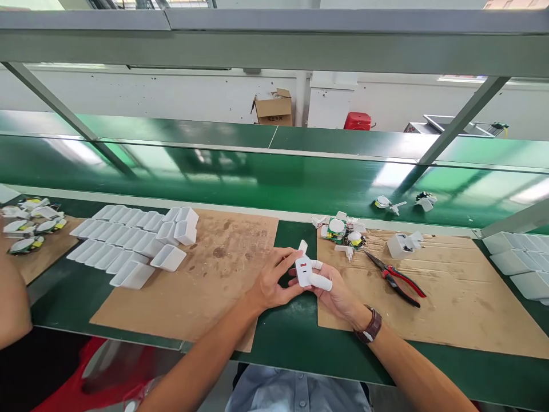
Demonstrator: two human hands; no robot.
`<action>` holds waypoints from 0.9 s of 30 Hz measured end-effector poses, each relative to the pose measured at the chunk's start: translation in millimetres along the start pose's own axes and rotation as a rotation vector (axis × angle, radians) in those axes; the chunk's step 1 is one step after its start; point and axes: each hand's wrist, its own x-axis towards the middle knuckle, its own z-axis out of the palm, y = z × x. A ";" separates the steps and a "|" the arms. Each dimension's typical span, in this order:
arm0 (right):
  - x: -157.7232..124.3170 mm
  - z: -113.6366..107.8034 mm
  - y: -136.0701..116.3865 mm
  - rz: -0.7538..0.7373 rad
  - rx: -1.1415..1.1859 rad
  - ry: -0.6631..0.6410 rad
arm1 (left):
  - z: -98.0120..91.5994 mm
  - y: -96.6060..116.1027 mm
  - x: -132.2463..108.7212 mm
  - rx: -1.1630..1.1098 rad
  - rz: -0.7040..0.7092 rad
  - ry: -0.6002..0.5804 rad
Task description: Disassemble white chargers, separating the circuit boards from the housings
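A white USB charger (303, 271) with two port slots on its face is held between my hands, above the bench's front half. My left hand (274, 280) has its thumb and fingers closed on the left side of it. From the right, my right hand (338, 292) grips the same charger, with white covers on some of its fingers. A small white piece sticks up from the charger's top; I cannot tell whether it is attached. Right of my hands, red-and-black pliers (395, 277) lie on a cardboard sheet (463, 303). Behind them sits a white housing (403, 246) with parts protruding from it.
Rows of white housings (124, 234) stand at left beside another cardboard sheet (227, 252). Circuit boards (343, 232) are piled behind my right hand. More housings (521, 263) stand at far right. Another person's arm (12, 303) reaches in at left. A metal beam (274, 48) spans overhead.
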 end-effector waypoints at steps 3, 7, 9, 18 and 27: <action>-0.8 0.3 -0.7 -0.001 -0.019 0.009 | 0.8 -2.5 -2.6 -0.002 0.014 0.000; -1.0 -0.6 -1.4 0.003 -0.023 0.003 | 1.5 -4.4 -4.2 0.007 0.028 0.002; -0.9 -1.5 -1.0 0.004 -0.026 -0.001 | 1.2 -4.3 -3.8 0.003 0.032 -0.001; -1.7 -0.7 -2.1 -0.009 -0.052 -0.016 | -1.4 -2.0 0.0 0.005 0.054 0.010; -0.9 -7.8 -0.7 -0.065 -0.112 -0.003 | -0.4 -4.1 0.0 0.020 0.095 0.020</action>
